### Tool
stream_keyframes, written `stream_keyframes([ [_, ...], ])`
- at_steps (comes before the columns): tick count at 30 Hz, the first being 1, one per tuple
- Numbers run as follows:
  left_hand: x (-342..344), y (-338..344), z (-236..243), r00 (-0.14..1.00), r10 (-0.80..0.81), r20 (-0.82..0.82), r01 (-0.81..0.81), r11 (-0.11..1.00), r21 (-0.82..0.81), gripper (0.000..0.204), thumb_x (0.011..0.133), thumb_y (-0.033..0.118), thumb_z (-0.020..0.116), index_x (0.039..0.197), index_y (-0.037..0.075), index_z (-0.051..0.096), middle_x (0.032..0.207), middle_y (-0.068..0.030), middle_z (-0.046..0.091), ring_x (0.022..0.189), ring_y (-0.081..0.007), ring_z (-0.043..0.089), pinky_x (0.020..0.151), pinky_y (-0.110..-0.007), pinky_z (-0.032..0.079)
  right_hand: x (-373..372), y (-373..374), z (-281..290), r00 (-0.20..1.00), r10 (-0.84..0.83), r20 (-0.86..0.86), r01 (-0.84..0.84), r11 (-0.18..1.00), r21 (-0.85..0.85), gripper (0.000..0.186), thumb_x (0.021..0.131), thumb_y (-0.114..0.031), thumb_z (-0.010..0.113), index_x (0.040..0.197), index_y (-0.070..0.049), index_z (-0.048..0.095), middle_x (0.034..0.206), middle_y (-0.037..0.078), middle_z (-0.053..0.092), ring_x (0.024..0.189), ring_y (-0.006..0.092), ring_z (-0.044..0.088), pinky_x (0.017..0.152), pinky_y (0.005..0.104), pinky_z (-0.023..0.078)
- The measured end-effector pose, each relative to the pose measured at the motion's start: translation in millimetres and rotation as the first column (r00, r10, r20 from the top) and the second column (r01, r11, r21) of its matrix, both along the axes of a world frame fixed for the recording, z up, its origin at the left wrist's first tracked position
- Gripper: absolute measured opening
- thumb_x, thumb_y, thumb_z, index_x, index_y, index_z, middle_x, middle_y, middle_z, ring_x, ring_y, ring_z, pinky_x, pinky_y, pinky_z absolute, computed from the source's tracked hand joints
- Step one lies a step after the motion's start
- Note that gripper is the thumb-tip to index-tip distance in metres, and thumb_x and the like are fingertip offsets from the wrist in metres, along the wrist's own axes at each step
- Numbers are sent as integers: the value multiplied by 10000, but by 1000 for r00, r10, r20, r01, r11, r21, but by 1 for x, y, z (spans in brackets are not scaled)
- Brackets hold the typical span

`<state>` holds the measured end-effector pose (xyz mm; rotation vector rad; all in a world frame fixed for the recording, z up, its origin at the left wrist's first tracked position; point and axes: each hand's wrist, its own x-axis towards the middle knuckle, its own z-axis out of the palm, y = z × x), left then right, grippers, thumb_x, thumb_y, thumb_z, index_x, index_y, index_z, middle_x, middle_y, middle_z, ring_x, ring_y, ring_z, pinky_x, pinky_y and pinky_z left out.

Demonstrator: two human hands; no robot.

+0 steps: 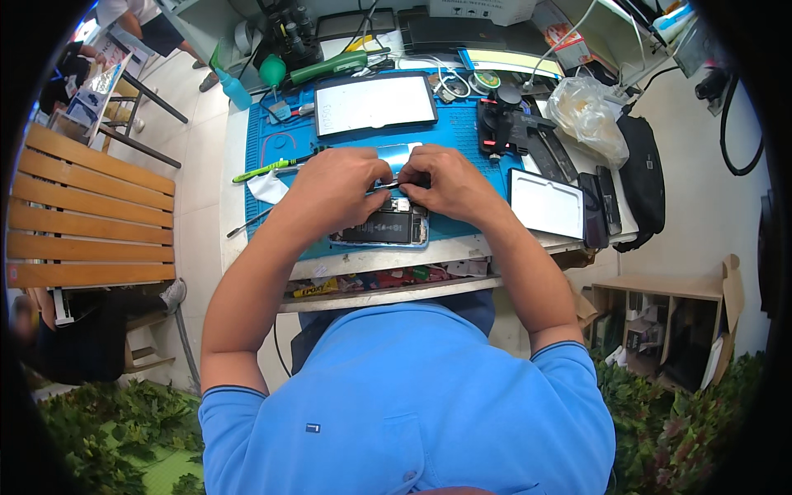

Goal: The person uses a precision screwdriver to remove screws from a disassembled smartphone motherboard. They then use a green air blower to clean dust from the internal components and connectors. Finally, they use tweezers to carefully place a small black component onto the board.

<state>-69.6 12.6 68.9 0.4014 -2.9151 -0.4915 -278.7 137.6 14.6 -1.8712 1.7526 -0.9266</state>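
Observation:
An opened smartphone (pixel 379 228) lies near the front edge of the blue work mat (pixel 462 216), its black battery and inner parts exposed. Just above its far end, my left hand (pixel 340 186) and my right hand (pixel 445 183) meet, fingertips pinched close together. Between them is a small dark piece (pixel 393 186), mostly hidden by the fingers, so its kind cannot be made out. Beyond my fingers shows a shiny pale-blue panel (pixel 397 155), partly covered by both hands. A green-handled tool (pixel 256 174) and a white cloth (pixel 268 189) are left of my left hand.
A white-topped tray (pixel 375 105) stands behind my hands; another white tray (pixel 546 203) lies to the right. Farther back are a black clamp-like device (pixel 501 124), a solder spool (pixel 485 81) and a blue squeeze bottle (pixel 235 89). An open drawer (pixel 388 280) sits under the bench edge.

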Motion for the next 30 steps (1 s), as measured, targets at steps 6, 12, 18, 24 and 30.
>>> stream_keyframes([
  [6, -31, -2, 3, 968, 55, 245, -66, 997, 39, 185, 887, 222, 853, 1007, 81, 853, 984, -121, 798, 935, -347, 780, 836, -477, 612, -1, 2, -3, 999, -27, 18, 27, 1000, 7, 139, 872, -100, 821, 958, 10, 821, 970, 138, 755, 956, 332, 740, 845, 450, 601],
  [12, -35, -4, -9, 976, 78, 202, -96, 992, 80, 180, 830, 186, 831, 953, 57, 854, 908, -160, 794, 863, -355, 777, 800, -465, 608, -1, 1, -6, 999, -33, 7, 33, 999, -39, 118, 862, -85, 844, 939, 1, 817, 917, 117, 759, 929, 317, 742, 817, 443, 594],
  [18, -35, -1, -8, 983, 135, 127, -156, 973, 171, 182, 781, 197, 799, 899, 71, 857, 787, -169, 779, 773, -375, 767, 767, -475, 617, -1, 1, -3, 998, -53, 37, 52, 998, 19, 136, 858, -97, 844, 950, 1, 827, 924, 123, 772, 919, 312, 752, 816, 435, 599],
  [24, -33, -6, -11, 983, 154, 101, -171, 968, 184, 186, 789, 192, 797, 901, 51, 844, 812, -148, 785, 771, -340, 774, 753, -434, 612, -3, -1, -4, 998, -45, 53, 43, 998, 45, 135, 870, -98, 842, 962, 0, 832, 929, 119, 777, 919, 300, 755, 817, 425, 600],
  [30, -34, -3, -12, 982, 123, 141, -147, 973, 176, 192, 782, 205, 801, 908, 71, 855, 824, -159, 796, 795, -363, 778, 795, -463, 623, -3, -1, 0, 996, -41, 76, 37, 998, 50, 146, 868, -84, 799, 955, 29, 831, 964, 163, 788, 901, 343, 770, 813, 446, 608],
])
